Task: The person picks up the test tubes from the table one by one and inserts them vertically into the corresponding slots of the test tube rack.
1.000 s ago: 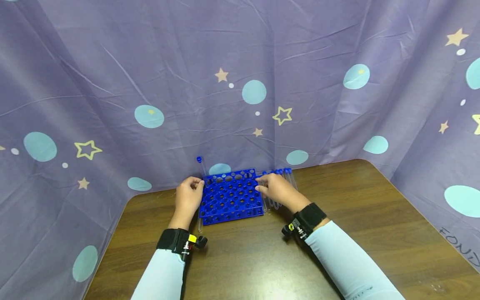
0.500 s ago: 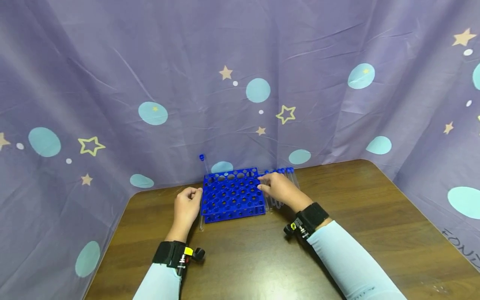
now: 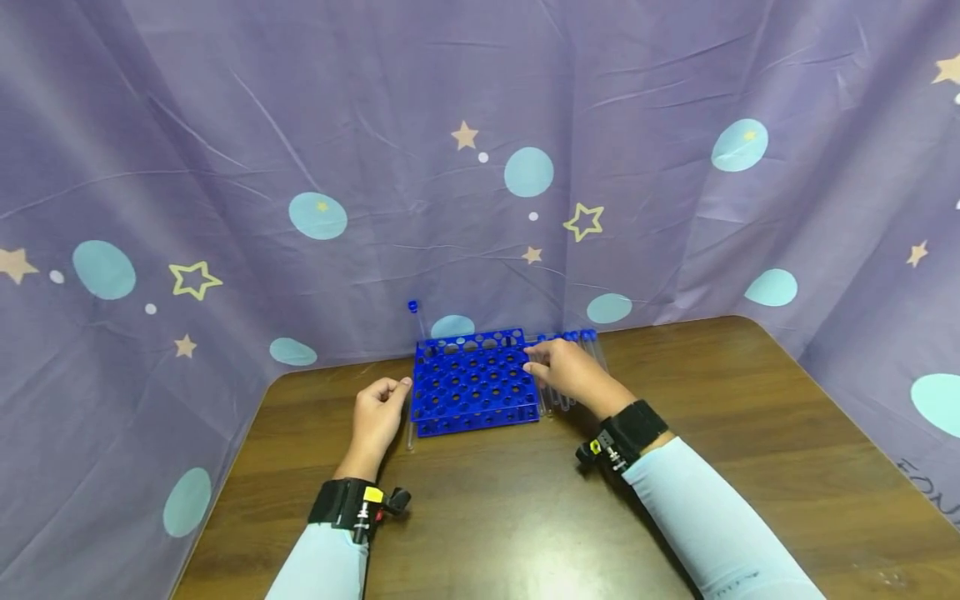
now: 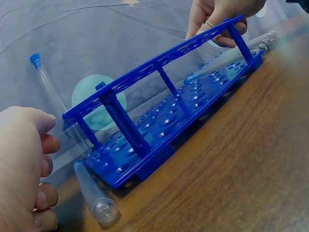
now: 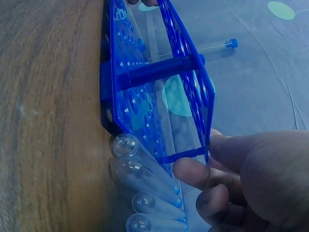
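We find the blue rack (image 3: 474,412) upright on the wooden table (image 3: 487,500) and take it as the centre of our dial in the head view, with the curtain (image 3: 375,150) at twelve o'clock.

At three o'clock we record the right hand (image 3: 573,371) with a narrow grip: thumb and finger pinch the edge of the rack's upper plate. At nine o'clock we record the left hand (image 3: 377,417), fingers loosely curled and holding nothing, thumb tip just beside the rack; contact we cannot confirm.

At the ten o'clock corner we note a tilted tube (image 4: 47,79), its blue cap above the upper plate; whether its foot sits in a hole we cannot tell. At eight o'clock a loose tube (image 4: 91,191) shows its rounded end toward six. Just beyond the three o'clock side we find the tube row (image 5: 147,176) lying, blue caps toward twelve, partly covered by the right hand in the head view.

Both wrists carry black straps (image 3: 636,427); the pale blue sleeves (image 3: 723,517) enter from seven and five o'clock.
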The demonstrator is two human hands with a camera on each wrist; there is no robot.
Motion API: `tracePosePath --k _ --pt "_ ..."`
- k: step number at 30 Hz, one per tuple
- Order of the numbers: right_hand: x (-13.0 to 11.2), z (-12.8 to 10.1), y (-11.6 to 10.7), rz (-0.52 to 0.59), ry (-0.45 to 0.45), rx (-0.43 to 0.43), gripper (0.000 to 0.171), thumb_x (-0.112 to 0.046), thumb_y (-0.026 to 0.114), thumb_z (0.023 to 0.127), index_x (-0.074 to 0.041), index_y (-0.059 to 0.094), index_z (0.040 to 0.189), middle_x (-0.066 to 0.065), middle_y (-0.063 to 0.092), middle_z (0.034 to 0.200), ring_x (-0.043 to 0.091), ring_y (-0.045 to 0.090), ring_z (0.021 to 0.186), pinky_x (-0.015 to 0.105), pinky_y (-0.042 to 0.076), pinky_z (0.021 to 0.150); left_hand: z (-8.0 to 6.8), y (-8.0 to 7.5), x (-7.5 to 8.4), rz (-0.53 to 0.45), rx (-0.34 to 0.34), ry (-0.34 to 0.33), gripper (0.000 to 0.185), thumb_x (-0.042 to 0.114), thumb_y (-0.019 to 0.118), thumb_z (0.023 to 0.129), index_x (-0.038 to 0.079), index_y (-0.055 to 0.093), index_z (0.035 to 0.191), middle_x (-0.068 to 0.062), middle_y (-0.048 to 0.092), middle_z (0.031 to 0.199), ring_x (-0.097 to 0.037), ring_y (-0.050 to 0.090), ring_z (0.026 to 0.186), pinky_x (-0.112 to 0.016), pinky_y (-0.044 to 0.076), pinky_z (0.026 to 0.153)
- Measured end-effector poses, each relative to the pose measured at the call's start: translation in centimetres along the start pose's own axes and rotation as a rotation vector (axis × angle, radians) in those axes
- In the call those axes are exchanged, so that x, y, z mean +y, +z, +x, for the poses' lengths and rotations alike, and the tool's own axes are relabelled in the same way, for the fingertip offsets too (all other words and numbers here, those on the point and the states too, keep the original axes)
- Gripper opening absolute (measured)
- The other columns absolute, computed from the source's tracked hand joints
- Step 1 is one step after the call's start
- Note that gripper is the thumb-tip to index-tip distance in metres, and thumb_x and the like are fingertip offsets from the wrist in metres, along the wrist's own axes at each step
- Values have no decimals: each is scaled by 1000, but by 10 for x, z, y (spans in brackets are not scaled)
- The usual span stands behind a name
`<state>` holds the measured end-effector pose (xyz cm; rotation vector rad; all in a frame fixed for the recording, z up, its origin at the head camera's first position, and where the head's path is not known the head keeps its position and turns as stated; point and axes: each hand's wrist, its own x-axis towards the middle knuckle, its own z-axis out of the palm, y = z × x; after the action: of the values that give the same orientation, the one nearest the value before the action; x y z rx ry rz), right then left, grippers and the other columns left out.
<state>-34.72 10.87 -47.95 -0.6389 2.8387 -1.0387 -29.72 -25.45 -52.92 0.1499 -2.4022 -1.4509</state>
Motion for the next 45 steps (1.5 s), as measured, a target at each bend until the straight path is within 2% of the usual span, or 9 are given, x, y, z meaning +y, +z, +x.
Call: tracePosePath --k 6,15,24,28,32,37,45 --pt "-1 0 -1 -7 -7 2 43 -24 74 112 -1 72 149 10 82 83 25 78 74 33 58 71 -2 3 2 13 -25 21 39 32 74 111 5 75 83 9 50 70 -19 51 74 -32 43 70" --pt "0 2 0 -16 1 1 43 -26 73 113 -2 72 150 7 82 83 22 79 74 33 59 70 1 5 -3 23 -64 77 34 29 75 110 6 80 86 10 58 71 -15 55 75 -29 45 71" --pt "0 1 2 -10 19 -12 45 -27 72 114 -4 70 153 -1 78 76 13 67 64 31 53 63 -2 4 -3 28 -81 76 32 29 74 111 7 83 89 9 59 71 -13 56 73 -28 45 70" --pt "1 0 2 -14 8 -8 45 -28 72 114 -5 70 153 -2 78 77 12 68 64 31 53 63 -2 4 -3 16 -83 80 31 26 75 111 6 83 89 9 58 70 -13 55 72 -28 45 68" --pt "5 1 1 -47 -18 19 44 -30 72 114 -8 72 152 -3 76 80 12 67 66 33 54 65 -2 4 -2 6 -80 87 29 24 76 110 5 83 89 9 58 70 -14 55 72 -27 44 68" --pt "12 0 -3 -81 -43 79 43 -32 72 113 -7 75 147 0 80 91 10 65 70 36 58 73 -2 4 -2 7 -79 93 29 25 76 110 5 85 90 11 59 68 -12 56 70 -26 45 67" --pt "31 -2 -20 -89 61 214 37 -32 75 111 -8 80 138 6 82 94 15 66 67 36 54 65 -2 4 -2 -6 -80 94 34 30 75 111 5 85 90 9 62 71 -10 57 72 -27 46 69"
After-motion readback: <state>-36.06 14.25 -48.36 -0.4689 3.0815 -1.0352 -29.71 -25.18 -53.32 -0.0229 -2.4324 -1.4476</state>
